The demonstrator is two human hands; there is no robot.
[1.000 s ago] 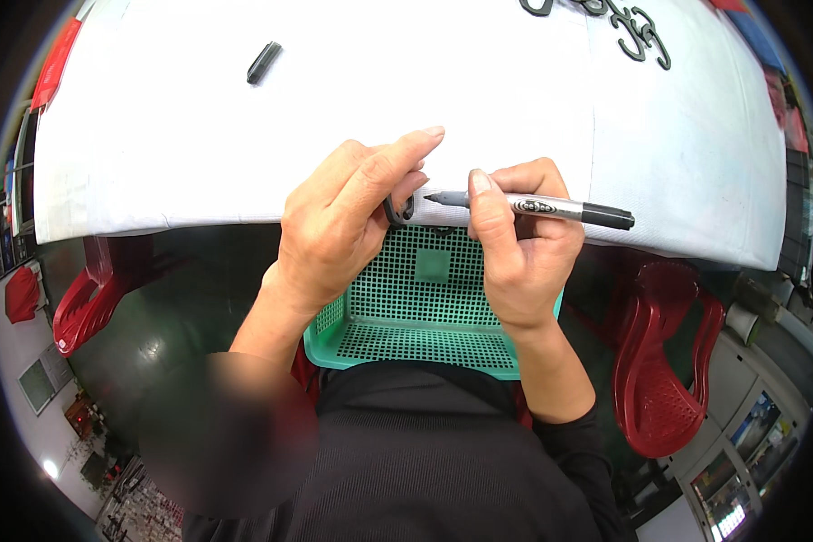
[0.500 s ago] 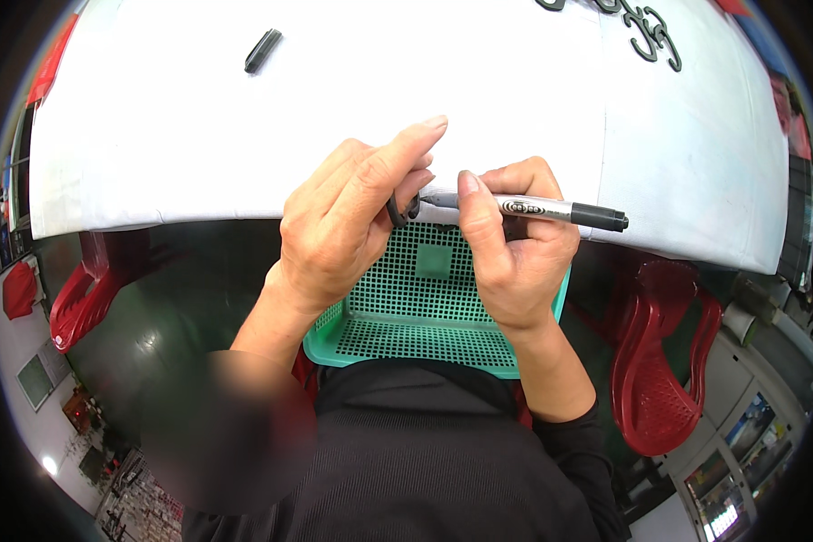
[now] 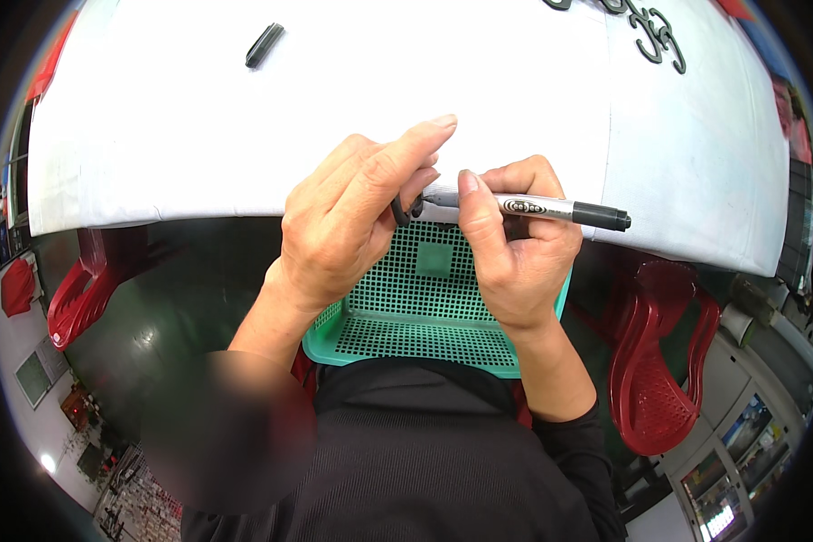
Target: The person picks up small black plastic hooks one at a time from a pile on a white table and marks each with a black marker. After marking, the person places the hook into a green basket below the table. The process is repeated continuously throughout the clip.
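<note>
White desk (image 3: 199, 135) up top. Green basket (image 3: 434, 260) below its near edge, by the torso. Left hand (image 3: 343, 208) and right hand (image 3: 515, 244) both grasping, at that edge. Marker (image 3: 560, 210) in the right, tip leftward. Black hooks (image 3: 655, 36) far right on desk, cap (image 3: 265, 45) far left. Black part (image 3: 405, 213) pinched in the left, mostly hidden, at marker tip; contact unclear.

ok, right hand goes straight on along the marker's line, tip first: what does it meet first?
Likely the small black piece held in the left hand; the marker tip looks very close, but contact and depth are unclear.
</note>
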